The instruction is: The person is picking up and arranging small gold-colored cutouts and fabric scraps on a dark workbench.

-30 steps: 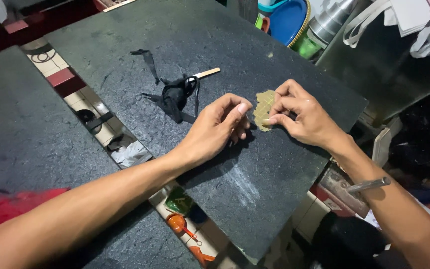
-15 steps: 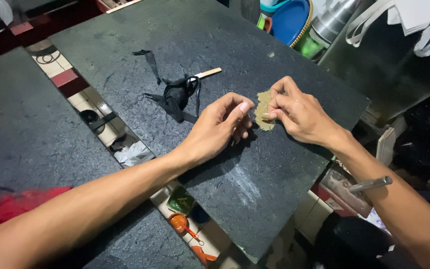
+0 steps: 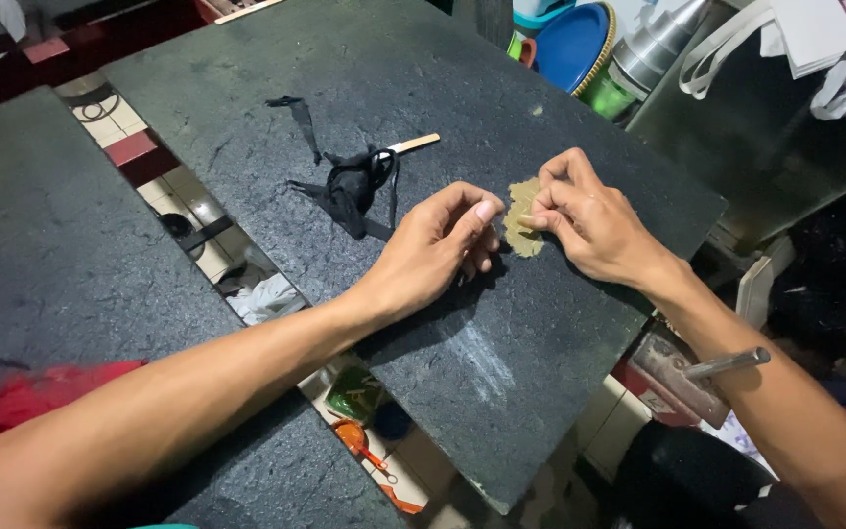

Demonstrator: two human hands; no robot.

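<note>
Far left: a red cloth (image 3: 12,397) at the edge of a dark stone slab. Across a gap showing tiled floor (image 3: 198,235) lies the main desk (image 3: 345,59), a second dark slab. On it, a tangle of black fabric strips (image 3: 350,186) with a pale flat stick (image 3: 415,144) touching its upper side. Left hand (image 3: 438,250) rests just right of the fabric, fingers curled loosely, thumb and forefinger nearly together at the left edge of a small tan, ragged-edged piece (image 3: 521,227); whether they actually pinch it, I cannot tell. Right hand (image 3: 589,225) has its fingertips closed on the piece's right side, pressing it to the desk. Judgement: the piece looks thin, light, limp, possibly easy to tear; best held at opposite edges with fingertips. Upper right: blue bowl (image 3: 570,44) and metal vessel (image 3: 653,49), well apart.
</note>
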